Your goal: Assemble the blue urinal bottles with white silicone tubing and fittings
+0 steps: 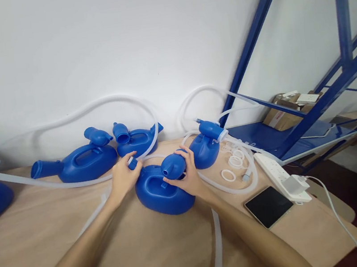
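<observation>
In front of me a blue plastic urinal bottle (162, 203) with a moulded handle rests on the brown table. My left hand (124, 176) is closed at its left end, around a short blue end piece (132, 162) that looks like the bottle's neck; the fingers partly hide it. Above the bottle's right side, my right hand (190, 174) grips a blue bulb-shaped piece (173, 166) with a small open spout facing me. Whether this piece touches the bottle I cannot tell.
Other blue urinal bottles (83, 164) with bulb pieces stand along the wall. Clear tubing (112, 99) loops around them. White rings (228, 175), a tablet (268, 206) and a power strip (274, 172) lie at the right. A blue metal rack (300, 132) stands beyond.
</observation>
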The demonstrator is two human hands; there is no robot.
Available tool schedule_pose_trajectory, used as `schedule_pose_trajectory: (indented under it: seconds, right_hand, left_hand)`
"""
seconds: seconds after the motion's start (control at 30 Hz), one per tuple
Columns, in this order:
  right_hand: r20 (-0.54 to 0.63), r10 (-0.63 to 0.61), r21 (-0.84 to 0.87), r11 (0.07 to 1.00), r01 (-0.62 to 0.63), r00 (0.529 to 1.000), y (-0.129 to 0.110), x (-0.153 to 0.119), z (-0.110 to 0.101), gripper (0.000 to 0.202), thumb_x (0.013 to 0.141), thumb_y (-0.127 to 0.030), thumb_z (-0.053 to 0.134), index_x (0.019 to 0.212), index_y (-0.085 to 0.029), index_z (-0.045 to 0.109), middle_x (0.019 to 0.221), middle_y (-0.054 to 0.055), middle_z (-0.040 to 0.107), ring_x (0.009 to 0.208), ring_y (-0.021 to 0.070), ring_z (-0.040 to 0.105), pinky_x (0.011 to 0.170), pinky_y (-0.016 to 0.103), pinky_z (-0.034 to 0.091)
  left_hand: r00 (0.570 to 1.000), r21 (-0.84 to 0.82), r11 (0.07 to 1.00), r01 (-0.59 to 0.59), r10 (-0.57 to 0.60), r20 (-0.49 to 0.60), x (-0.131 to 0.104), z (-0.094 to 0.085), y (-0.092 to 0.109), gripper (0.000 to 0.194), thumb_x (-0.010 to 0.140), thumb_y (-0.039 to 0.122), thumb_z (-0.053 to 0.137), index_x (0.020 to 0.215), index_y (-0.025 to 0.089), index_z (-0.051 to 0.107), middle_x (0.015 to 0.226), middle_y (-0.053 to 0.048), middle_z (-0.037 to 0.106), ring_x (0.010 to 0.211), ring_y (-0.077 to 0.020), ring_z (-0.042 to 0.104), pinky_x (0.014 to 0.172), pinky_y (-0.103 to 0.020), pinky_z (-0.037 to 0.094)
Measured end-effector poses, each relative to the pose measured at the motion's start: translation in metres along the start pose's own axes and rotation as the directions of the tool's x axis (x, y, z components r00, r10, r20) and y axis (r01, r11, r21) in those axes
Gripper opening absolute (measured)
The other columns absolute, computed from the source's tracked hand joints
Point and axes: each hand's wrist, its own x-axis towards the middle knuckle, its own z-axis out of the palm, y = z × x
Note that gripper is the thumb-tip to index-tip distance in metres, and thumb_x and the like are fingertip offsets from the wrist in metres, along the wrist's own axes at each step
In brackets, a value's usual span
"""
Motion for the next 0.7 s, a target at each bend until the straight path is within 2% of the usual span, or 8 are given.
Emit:
schedule_pose_trajectory:
  seconds: [0.07,0.17,0.23,0.3,0.47,0.57,0.63,0.7]
  right_hand:
    - [0.012,-0.026,0.005,1.000,0.026,1.000,0.002,0.004,-0.001,0.084,0.073,-0.051,0.091,0.141,-0.028,0.047,0.157,0.016,0.036,0.154,0.0343,0.041,0.128,0.055,0.038]
    - [0.044,-0.058,0.033,0.998,0.057,0.997,0.006,0.011,-0.002,0.084,0.071,-0.049,0.092,0.139,-0.027,0.046,0.155,0.016,0.039,0.153,0.0343,0.042,0.129,0.056,0.035]
    - [0.072,-0.077,0.063,0.995,0.073,0.994,0.008,0.015,-0.004,0.083,0.071,-0.048,0.092,0.137,-0.028,0.046,0.154,0.016,0.041,0.153,0.0340,0.041,0.128,0.055,0.035]
    - [0.115,-0.103,0.086,0.992,0.093,0.988,0.012,0.020,-0.008,0.083,0.071,-0.047,0.092,0.136,-0.027,0.045,0.153,0.016,0.043,0.153,0.0338,0.042,0.128,0.054,0.035]
    - [0.234,-0.059,0.073,0.996,0.043,0.970,0.024,0.033,-0.019,0.088,0.069,-0.047,0.093,0.138,-0.027,0.041,0.157,0.017,0.042,0.153,0.0334,0.041,0.129,0.054,0.031]
    - [0.277,-0.027,0.114,0.994,-0.004,0.960,0.031,0.038,-0.025,0.091,0.068,-0.050,0.094,0.139,-0.027,0.041,0.159,0.017,0.041,0.154,0.0326,0.041,0.129,0.052,0.033]
    - [0.302,-0.017,0.132,0.991,-0.024,0.953,0.033,0.040,-0.028,0.092,0.068,-0.051,0.093,0.140,-0.027,0.041,0.161,0.017,0.040,0.156,0.0321,0.039,0.129,0.051,0.032]
    - [0.313,-0.011,0.129,0.991,-0.031,0.950,0.033,0.042,-0.031,0.092,0.069,-0.050,0.093,0.141,-0.026,0.041,0.162,0.017,0.040,0.159,0.0317,0.035,0.131,0.050,0.029]
  left_hand:
    - [1.000,-0.047,0.999,-0.012,0.013,0.028,0.000,-0.001,-0.002,0.062,0.090,0.054,0.057,0.137,0.015,0.070,0.116,-0.013,0.082,0.095,-0.0313,0.077,0.094,-0.042,0.057]
    - [0.996,-0.103,0.994,-0.034,0.042,0.076,0.000,-0.003,-0.004,0.065,0.092,0.056,0.055,0.142,0.015,0.067,0.123,-0.014,0.080,0.083,-0.0275,0.076,0.087,-0.041,0.060]
    - [0.991,-0.136,0.989,-0.060,0.075,0.111,0.000,-0.005,-0.005,0.066,0.093,0.056,0.055,0.145,0.016,0.066,0.134,-0.015,0.076,0.085,-0.0274,0.076,0.080,-0.039,0.061]
    - [0.984,-0.162,0.983,-0.086,0.109,0.140,-0.001,-0.006,-0.005,0.067,0.094,0.056,0.054,0.147,0.016,0.064,0.145,-0.016,0.070,0.097,-0.0302,0.077,0.078,-0.037,0.062]
    - [0.960,-0.191,0.972,-0.136,0.177,0.219,-0.011,-0.012,-0.008,0.074,0.095,0.056,0.056,0.157,0.017,0.053,0.161,-0.016,0.056,0.135,-0.0370,0.063,0.096,-0.043,0.061]
    - [0.933,-0.229,0.967,-0.111,0.181,0.311,-0.013,-0.023,-0.007,0.079,0.096,0.062,0.054,0.163,0.021,0.046,0.169,-0.013,0.045,0.155,-0.0353,0.045,0.117,-0.048,0.050]
    - [0.914,-0.253,0.966,-0.048,0.144,0.379,-0.009,-0.037,-0.007,0.075,0.098,0.067,0.047,0.160,0.026,0.051,0.168,-0.011,0.047,0.158,-0.0333,0.041,0.124,-0.050,0.042]
    - [0.897,-0.213,0.977,0.002,0.092,0.431,-0.004,-0.056,-0.012,0.070,0.096,0.073,0.046,0.150,0.031,0.064,0.161,-0.009,0.057,0.153,-0.0338,0.049,0.120,-0.048,0.046]
